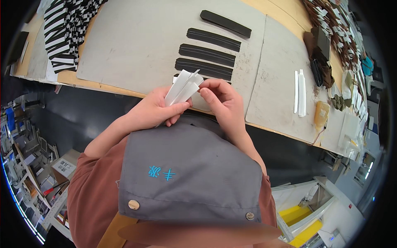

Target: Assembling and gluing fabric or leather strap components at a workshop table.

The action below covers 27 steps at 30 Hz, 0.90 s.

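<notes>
My left hand [155, 109] grips a small fan of white strips [183, 87] just in front of my chest, at the near edge of the workbench. My right hand [221, 99] pinches the top end of one of those strips between thumb and forefinger. Just beyond the hands, several black strips [206, 53] lie side by side in a row on a grey mat [136, 41]. The lower ends of the white strips are hidden inside my left palm.
A pile of black-and-white strips [66, 29] sits at the far left of the bench. Two white strips [300, 93] lie on a second grey mat [277, 82] to the right, beside an amber glue bottle [321, 113] and dark brown pieces [320, 53].
</notes>
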Each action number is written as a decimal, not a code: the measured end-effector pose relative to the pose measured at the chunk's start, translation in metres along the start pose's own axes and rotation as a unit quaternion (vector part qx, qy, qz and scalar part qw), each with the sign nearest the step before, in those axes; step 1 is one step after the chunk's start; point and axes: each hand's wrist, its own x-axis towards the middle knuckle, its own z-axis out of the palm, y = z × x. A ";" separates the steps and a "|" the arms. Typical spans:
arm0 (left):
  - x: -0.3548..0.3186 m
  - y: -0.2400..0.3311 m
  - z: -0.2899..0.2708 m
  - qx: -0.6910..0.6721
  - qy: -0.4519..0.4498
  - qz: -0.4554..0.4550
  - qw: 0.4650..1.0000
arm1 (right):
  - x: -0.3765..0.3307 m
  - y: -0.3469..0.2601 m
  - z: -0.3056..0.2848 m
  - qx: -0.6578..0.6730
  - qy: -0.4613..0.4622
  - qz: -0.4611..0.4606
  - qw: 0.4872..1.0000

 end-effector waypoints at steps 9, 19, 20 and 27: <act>0.002 0.000 0.006 0.057 0.000 0.011 0.998 | -0.002 0.003 -0.002 0.166 -0.023 0.122 0.978; 0.007 -0.015 0.002 -0.092 -0.018 0.055 0.994 | -0.004 0.010 0.004 0.197 -0.005 0.102 0.975; 0.006 -0.012 0.003 -0.118 -0.007 0.045 0.992 | -0.004 0.010 0.005 0.206 0.007 0.093 0.974; 0.007 -0.011 0.006 -0.071 0.047 0.037 0.996 | -0.005 0.002 0.003 0.229 0.004 0.125 0.965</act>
